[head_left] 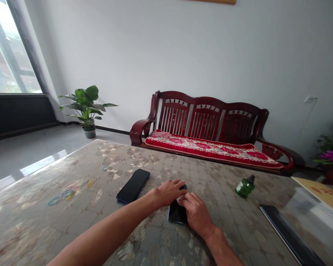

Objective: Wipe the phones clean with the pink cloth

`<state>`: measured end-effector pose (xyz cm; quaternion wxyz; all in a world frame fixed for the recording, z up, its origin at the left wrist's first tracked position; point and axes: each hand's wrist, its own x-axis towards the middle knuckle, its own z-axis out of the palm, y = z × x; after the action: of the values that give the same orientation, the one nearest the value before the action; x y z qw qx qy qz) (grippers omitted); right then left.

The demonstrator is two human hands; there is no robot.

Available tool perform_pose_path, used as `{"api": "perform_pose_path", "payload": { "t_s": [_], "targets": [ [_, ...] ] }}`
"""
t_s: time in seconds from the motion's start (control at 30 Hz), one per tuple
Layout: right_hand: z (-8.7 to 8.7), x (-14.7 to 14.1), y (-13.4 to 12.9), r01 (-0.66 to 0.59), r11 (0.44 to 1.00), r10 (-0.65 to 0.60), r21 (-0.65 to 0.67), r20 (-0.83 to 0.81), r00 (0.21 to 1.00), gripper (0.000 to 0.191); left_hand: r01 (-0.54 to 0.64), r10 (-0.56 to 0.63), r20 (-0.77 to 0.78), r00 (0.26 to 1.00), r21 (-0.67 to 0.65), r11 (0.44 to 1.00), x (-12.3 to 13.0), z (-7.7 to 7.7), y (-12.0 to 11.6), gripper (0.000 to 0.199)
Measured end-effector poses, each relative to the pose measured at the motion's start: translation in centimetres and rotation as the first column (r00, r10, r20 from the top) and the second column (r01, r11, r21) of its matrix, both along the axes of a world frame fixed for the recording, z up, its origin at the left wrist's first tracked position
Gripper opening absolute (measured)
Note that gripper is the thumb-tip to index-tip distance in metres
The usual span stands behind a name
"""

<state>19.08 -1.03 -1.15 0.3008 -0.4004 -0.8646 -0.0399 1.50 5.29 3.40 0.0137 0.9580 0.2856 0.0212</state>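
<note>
A black phone (pixel 177 214) lies flat on the patterned table (pixel 155 162), partly covered by both hands. My left hand (pixel 169 192) rests on its far end, fingers spread over it. My right hand (pixel 195 214) lies on its right side with fingers bent against the edge. Whether either hand grips the phone or only touches it is unclear. A second black phone (pixel 133 186) lies face up to the left, apart from my hands.
Several coloured rubber bands (pixel 65 194) are scattered at the table's left. A small green bottle (pixel 245 186) stands at the right. A dark flat slab (pixel 290 236) lies near the right edge. Behind the table are a wooden bench (pixel 211 122) with red cushion and a potted plant (pixel 86 107).
</note>
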Motion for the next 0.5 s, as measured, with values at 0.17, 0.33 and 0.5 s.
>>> {"api": "perform_pose_path", "payload": {
  "t_s": [0.17, 0.33, 0.5],
  "targets": [
    [0.4, 0.1, -0.2, -0.001, 1.000, 0.001, -0.008, 0.020, 1.000, 0.025, 0.029, -0.031, -0.062, 0.998, -0.023, 0.999, 0.9, 0.5, 1.1, 0.048],
    [0.9, 0.1, -0.3, 0.043, 0.999, -0.042, -0.033, 0.020, 0.999, 0.027, -0.063, 0.059, -0.108, 0.992, -0.036, 0.997, 0.0, 1.2, 1.4, 0.061],
    [1.0, -0.1, -0.2, 0.118, 0.992, -0.121, -0.053, -0.057, 0.991, 0.026, -0.270, 0.261, -0.137, 0.956, -0.052, 0.961, -2.1, 1.5, 1.1, 0.062]
  ]
}}
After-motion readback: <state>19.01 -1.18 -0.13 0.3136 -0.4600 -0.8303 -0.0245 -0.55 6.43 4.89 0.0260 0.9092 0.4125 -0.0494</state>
